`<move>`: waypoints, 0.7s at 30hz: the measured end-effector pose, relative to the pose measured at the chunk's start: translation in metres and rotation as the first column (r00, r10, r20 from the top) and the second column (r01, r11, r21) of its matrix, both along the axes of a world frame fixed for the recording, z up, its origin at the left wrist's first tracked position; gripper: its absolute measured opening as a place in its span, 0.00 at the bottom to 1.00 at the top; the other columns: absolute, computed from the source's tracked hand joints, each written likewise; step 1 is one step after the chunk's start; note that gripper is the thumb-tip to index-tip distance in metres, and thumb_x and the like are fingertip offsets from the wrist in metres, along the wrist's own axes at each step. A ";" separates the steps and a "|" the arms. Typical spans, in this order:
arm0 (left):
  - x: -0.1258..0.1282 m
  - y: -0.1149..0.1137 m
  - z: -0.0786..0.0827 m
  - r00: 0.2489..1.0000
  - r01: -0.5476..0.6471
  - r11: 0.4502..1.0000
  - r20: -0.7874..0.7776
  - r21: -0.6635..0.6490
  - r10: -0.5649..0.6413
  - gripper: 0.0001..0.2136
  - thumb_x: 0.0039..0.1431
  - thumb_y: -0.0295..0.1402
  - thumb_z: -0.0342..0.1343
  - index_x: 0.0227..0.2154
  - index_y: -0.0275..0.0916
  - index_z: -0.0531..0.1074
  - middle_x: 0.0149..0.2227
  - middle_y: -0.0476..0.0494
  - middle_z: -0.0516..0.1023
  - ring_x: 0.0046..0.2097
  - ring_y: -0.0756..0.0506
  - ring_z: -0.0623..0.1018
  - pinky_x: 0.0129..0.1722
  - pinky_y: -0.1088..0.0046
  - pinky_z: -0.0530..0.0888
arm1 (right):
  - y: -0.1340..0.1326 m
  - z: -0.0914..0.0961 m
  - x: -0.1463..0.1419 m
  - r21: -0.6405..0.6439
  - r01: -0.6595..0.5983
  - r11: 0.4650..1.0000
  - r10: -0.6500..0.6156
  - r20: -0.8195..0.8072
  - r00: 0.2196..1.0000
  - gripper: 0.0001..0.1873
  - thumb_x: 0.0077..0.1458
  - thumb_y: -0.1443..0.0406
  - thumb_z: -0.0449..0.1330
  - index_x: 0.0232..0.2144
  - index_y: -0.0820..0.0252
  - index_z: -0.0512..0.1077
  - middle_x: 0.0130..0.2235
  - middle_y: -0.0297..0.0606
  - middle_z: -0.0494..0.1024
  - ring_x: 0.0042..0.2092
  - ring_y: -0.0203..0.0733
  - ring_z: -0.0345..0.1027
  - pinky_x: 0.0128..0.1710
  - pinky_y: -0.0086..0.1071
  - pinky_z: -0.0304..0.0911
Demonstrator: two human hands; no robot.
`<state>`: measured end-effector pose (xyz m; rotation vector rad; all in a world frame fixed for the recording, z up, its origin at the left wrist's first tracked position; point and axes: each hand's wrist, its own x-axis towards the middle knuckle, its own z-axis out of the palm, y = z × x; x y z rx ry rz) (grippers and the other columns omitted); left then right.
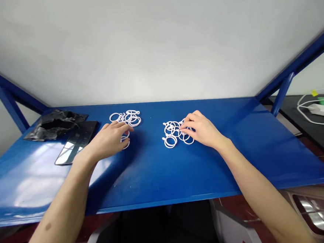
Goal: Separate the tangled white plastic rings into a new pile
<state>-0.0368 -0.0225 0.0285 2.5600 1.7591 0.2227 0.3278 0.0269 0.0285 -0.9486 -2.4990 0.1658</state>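
Note:
Two loose groups of white curtain rings, each ring with a small eyelet, lie on the blue table [153, 172]. My left hand [109, 138] is over the near side of the left group [134, 120], its thumb and forefinger apart. A couple of rings show in the gap between them, partly hidden by the hand. Over at the right group [170, 141], my right hand [200, 128] has its thumb and fingertips pinched together on a curtain ring. That hand covers part of the group.
A crumpled black plastic bag [53, 125] lies at the left, beside a dark glossy phone [77, 145]. Blue metal bars frame the white back panel [156, 43]. Beyond the right bar, a white charger with its cable [320, 109] rests on a black surface.

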 end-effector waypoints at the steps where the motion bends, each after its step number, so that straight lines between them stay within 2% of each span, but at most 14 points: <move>1: -0.002 0.001 -0.002 1.000 -0.002 1.000 -0.005 -0.025 0.002 0.13 0.57 0.32 0.51 0.43 0.45 0.76 0.42 0.43 0.82 0.48 0.37 0.77 0.47 0.58 0.71 | 0.000 -0.001 0.000 -0.012 -0.005 1.000 0.005 0.017 1.000 0.08 0.65 0.61 0.61 0.38 0.53 0.81 0.41 0.40 0.78 0.44 0.47 0.64 0.41 0.41 0.67; 4: -0.003 0.005 -0.005 1.000 0.018 0.999 0.023 -0.029 -0.017 0.12 0.60 0.32 0.49 0.40 0.45 0.77 0.41 0.43 0.83 0.46 0.38 0.78 0.45 0.59 0.71 | 0.000 -0.004 -0.001 -0.026 -0.003 1.000 0.004 0.034 0.999 0.08 0.64 0.62 0.61 0.41 0.53 0.81 0.42 0.41 0.78 0.45 0.47 0.64 0.41 0.42 0.68; 8: 0.000 0.006 0.002 0.995 0.029 0.999 0.096 0.033 -0.032 0.09 0.63 0.38 0.52 0.35 0.46 0.78 0.39 0.44 0.83 0.44 0.39 0.78 0.44 0.60 0.71 | -0.001 -0.004 -0.003 0.021 0.044 0.999 -0.043 -0.028 0.999 0.10 0.65 0.60 0.61 0.43 0.55 0.81 0.41 0.41 0.78 0.44 0.48 0.64 0.41 0.42 0.68; 12: 0.012 0.000 0.009 0.974 -0.003 0.992 0.224 0.123 -0.025 0.09 0.64 0.40 0.55 0.36 0.45 0.79 0.39 0.46 0.83 0.41 0.42 0.79 0.43 0.63 0.72 | -0.008 -0.006 -0.014 0.090 0.077 0.993 -0.063 -0.149 0.987 0.11 0.68 0.61 0.57 0.40 0.56 0.80 0.39 0.41 0.80 0.42 0.47 0.65 0.40 0.41 0.68; 14: 0.023 -0.003 0.008 0.957 -0.007 0.982 0.285 0.189 -0.048 0.10 0.66 0.41 0.55 0.37 0.45 0.79 0.39 0.46 0.83 0.39 0.43 0.79 0.42 0.64 0.73 | -0.015 -0.008 -0.023 0.088 0.041 0.995 -0.023 -0.194 0.981 0.12 0.68 0.61 0.56 0.40 0.56 0.79 0.39 0.40 0.81 0.42 0.46 0.68 0.42 0.42 0.68; 18: 0.048 -0.010 0.000 0.922 0.086 0.955 0.340 0.284 -0.184 0.09 0.68 0.39 0.56 0.39 0.45 0.80 0.34 0.49 0.82 0.35 0.46 0.77 0.40 0.67 0.73 | -0.033 -0.007 -0.042 -0.023 -0.095 0.995 0.087 -0.245 0.966 0.11 0.67 0.59 0.59 0.47 0.58 0.75 0.42 0.39 0.82 0.43 0.45 0.73 0.47 0.42 0.70; 21: 0.066 -0.015 -0.008 0.898 0.186 0.926 0.325 0.329 -0.296 0.08 0.68 0.37 0.57 0.40 0.43 0.79 0.30 0.49 0.80 0.34 0.46 0.75 0.41 0.67 0.73 | -0.047 -0.004 -0.053 -0.149 -0.153 0.977 0.113 -0.246 0.963 0.17 0.63 0.58 0.64 0.49 0.63 0.73 0.42 0.42 0.81 0.41 0.44 0.75 0.42 0.38 0.71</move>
